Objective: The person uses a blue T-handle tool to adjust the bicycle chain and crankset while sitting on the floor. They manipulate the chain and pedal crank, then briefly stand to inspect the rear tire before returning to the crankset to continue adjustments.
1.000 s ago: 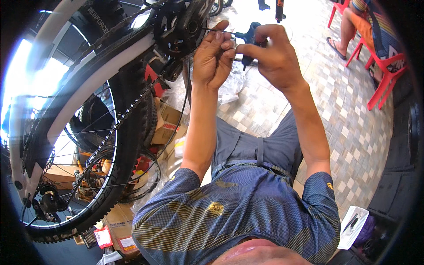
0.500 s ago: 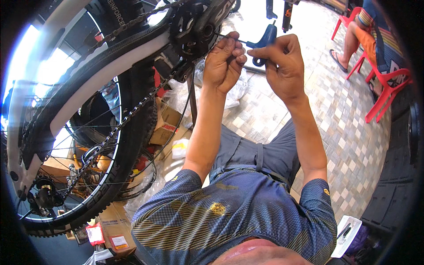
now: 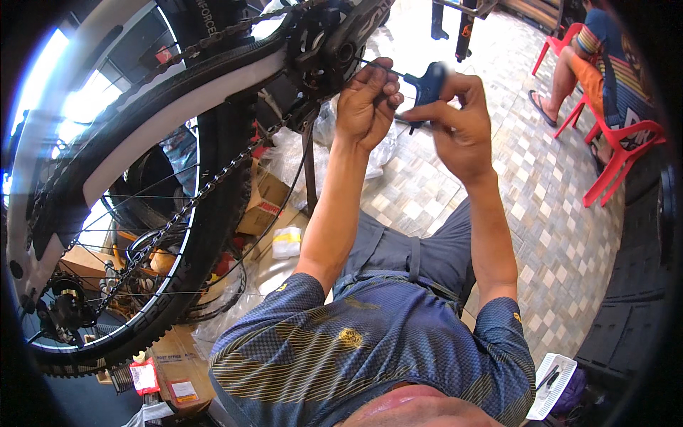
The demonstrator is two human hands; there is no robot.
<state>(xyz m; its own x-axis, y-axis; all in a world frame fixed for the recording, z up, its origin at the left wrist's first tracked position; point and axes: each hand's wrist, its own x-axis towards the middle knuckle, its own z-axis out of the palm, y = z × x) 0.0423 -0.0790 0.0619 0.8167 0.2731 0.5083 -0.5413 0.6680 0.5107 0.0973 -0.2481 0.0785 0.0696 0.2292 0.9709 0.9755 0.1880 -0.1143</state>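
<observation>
A bicycle with a black and white frame (image 3: 181, 99) fills the left side, its crank arm (image 3: 356, 35) near the top. My right hand (image 3: 462, 135) grips the dark blue handle of a hex key (image 3: 429, 84) between thumb and fingers. The key's thin shaft runs left toward the crank's centre. My left hand (image 3: 366, 107) pinches that shaft close to the crank; whether its tip sits in the bolt cannot be made out. The chain (image 3: 206, 186) runs down to the rear derailleur (image 3: 67, 309) at lower left.
The rear wheel's knobby tyre (image 3: 220, 206) stands left of my arm. Behind it lie a cardboard box (image 3: 262, 199), plastic wrap (image 3: 284, 164) and cables. A person sits on a red plastic chair (image 3: 626, 149) at upper right. A white basket (image 3: 551, 388) is at lower right.
The hex key's handle has turned in my right hand, so its short stub points downward now. My left hand stays on the shaft. The whole view has shifted slightly.
</observation>
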